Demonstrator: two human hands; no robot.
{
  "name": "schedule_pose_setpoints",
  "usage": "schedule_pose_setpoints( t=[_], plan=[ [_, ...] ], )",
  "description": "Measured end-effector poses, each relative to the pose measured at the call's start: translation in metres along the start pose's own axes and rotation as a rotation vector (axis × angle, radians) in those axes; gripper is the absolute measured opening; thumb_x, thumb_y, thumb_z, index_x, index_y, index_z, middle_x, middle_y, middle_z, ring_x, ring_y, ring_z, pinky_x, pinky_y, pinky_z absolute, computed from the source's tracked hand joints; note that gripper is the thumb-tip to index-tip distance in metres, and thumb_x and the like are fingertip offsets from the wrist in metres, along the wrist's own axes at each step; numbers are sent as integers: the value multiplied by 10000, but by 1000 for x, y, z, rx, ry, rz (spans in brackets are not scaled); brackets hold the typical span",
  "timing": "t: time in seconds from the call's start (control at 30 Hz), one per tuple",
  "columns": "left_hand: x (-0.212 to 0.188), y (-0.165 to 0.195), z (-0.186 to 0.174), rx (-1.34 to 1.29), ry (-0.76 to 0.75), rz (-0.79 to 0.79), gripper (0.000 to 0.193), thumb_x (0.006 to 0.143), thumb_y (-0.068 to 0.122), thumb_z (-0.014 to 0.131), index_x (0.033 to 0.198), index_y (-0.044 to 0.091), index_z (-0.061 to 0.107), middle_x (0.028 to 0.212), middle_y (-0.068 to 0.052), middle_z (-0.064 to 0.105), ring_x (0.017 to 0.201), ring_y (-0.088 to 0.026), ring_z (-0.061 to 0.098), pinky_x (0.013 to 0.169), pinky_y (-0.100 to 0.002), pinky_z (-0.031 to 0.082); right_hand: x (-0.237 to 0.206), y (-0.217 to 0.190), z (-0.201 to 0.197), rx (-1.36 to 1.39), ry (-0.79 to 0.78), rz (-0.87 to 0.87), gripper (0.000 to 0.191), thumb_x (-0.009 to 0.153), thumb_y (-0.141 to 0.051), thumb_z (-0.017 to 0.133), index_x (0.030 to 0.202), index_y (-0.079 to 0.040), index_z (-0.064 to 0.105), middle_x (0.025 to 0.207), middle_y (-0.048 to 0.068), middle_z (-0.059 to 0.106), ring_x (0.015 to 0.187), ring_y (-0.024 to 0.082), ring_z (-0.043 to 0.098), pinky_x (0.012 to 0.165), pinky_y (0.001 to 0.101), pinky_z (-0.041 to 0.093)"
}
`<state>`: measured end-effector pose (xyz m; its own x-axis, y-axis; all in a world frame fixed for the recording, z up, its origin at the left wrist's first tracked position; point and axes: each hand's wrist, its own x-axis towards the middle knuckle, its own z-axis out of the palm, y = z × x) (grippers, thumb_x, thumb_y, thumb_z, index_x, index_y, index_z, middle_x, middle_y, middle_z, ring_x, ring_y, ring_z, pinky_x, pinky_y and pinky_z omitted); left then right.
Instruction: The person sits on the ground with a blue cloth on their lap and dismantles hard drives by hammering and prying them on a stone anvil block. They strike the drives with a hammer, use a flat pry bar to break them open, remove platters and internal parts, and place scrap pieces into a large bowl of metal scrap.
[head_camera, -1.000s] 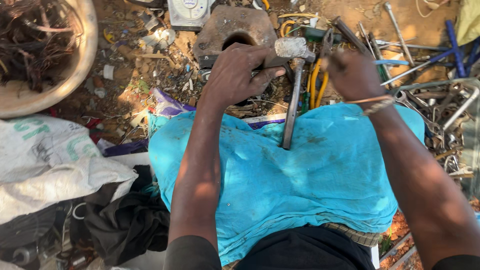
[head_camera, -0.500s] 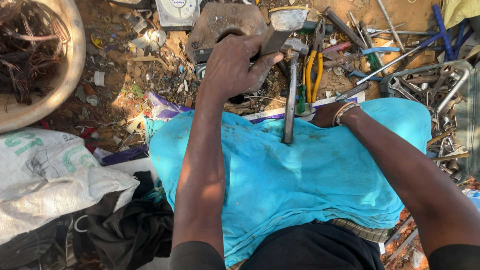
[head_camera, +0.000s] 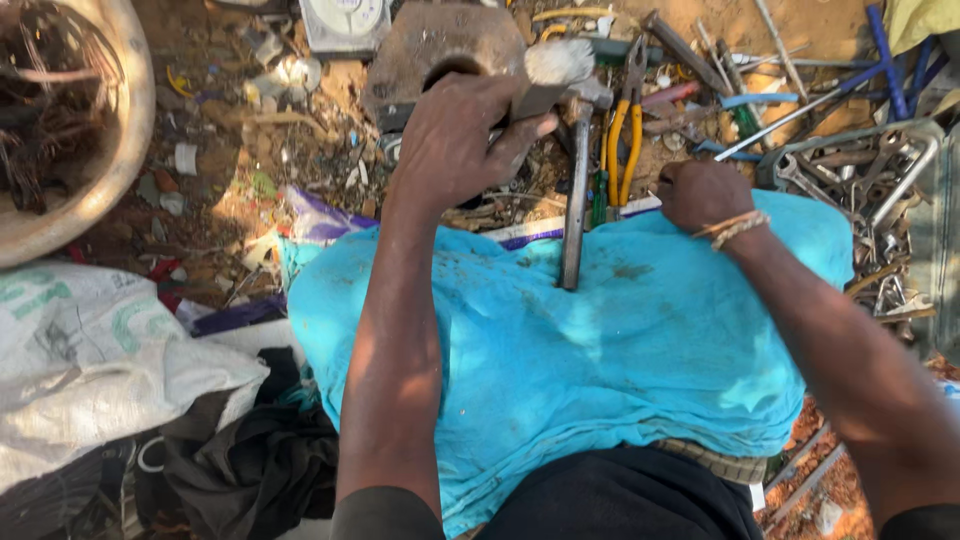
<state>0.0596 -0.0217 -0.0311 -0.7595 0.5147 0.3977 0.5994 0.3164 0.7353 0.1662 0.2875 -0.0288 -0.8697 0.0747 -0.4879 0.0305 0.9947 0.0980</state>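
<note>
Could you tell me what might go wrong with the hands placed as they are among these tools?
The left hand grips a metal piece on the rusty block beside the hammer; a slip could pinch fingers. The right hand rests near the yellow-handled pliers and scrap, which could scrape it.

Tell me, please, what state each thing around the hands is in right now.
Left hand: closed on a metal block.
Metal block: held, above the ground.
Right hand: fisted at the cloth's edge.
Hammer: lying flat, handle on the blue cloth.
Yellow pliers: lying on the ground, untouched.
</note>
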Motion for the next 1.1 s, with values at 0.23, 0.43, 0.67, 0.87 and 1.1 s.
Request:
schedule_pose_setpoints(
  t=[0.23,0.43,0.67,0.87,1.1],
  plan=[
    [-2,0,2,34,71,-23,427,984,457,733,985,35,669,846,-176,682,832,-403,649,748,-521,504,18,-15,41,266,115,103,301,933,-383,721,963,-86,761,894,209,741,843,393,727,798,506,576],
    [-6,-2,0,89,76,-17,415,965,414,778,953,21,643,896,-198,683,906,-429,642,779,-531,490,23,-28,62,-60,-101,67,383,902,-422,706,1043,-68,749,989,203,766,900,355,756,778,471,608],
    [-6,-7,2,80,33,-7,438,1021,489,715,1077,58,669,896,-178,688,900,-419,654,796,-537,500,34,-5,46,-52,-511,17,539,906,-569,600,1152,-119,765,1162,160,753,1069,349,725,1013,528,521],
    [-1,-10,5,84,-24,-81,474,1029,505,649,1295,112,654,783,-152,700,760,-394,662,715,-540,481,34,-19,61,-24,-867,-108,703,978,-652,403,1286,-115,737,1357,161,685,1233,344,658,1095,484,475],
    [-4,-8,5,22,-5,-50,439,1029,488,683,1175,75,661,816,-167,696,782,-407,657,728,-534,485,41,-26,68,-44,-876,-33,743,918,-680,435,1419,-174,648,1518,121,576,1402,335,540,1168,487,409]
  ],
)
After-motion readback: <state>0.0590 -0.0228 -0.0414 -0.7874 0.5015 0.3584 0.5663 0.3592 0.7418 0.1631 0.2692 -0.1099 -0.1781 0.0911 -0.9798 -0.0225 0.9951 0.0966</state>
